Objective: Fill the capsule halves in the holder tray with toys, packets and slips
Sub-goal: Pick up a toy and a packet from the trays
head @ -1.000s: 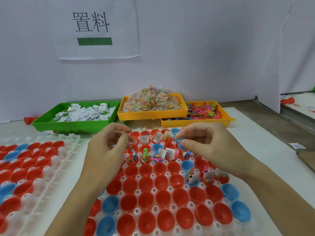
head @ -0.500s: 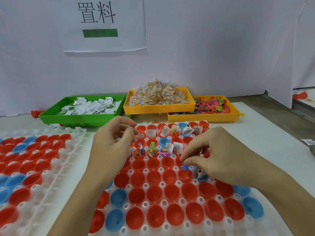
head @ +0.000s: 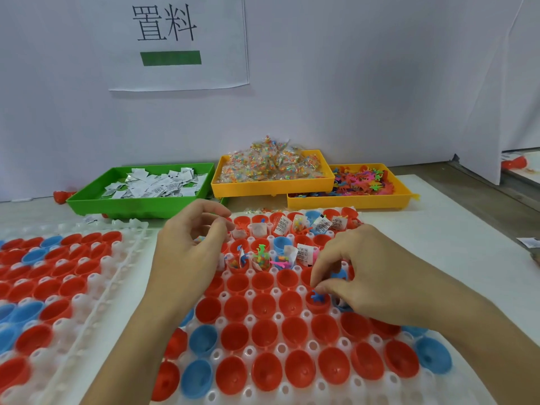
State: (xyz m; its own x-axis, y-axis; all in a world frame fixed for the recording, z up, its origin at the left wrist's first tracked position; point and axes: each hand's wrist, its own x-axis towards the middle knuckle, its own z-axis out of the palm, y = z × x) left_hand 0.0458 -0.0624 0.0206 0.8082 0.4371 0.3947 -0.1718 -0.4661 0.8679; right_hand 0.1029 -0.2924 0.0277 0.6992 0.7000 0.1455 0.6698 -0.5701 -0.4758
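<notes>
The white holder tray (head: 280, 397) lies in front of me, set with red and blue capsule halves. Its two far rows hold slips, packets and toys (head: 263, 258); the nearer halves are empty. My right hand (head: 371, 273) pinches a small blue toy (head: 317, 298) with thumb and forefinger, low inside a red half (head: 320, 306) in the third row. My left hand (head: 190, 247) hovers over the tray's left side with fingers curled round small coloured toys that barely show in the palm.
A second holder tray (head: 96, 290) with empty halves lies to the left. Behind stand a green bin (head: 131, 204) of paper slips, a yellow bin (head: 271, 190) of candy packets and a yellow bin (head: 350, 201) of plastic toys. A white wall is at the back.
My right hand has moved nearer and lower, from the second row to a red half in the third row, carrying the blue toy. My left hand has stayed curled over the tray's left side.
</notes>
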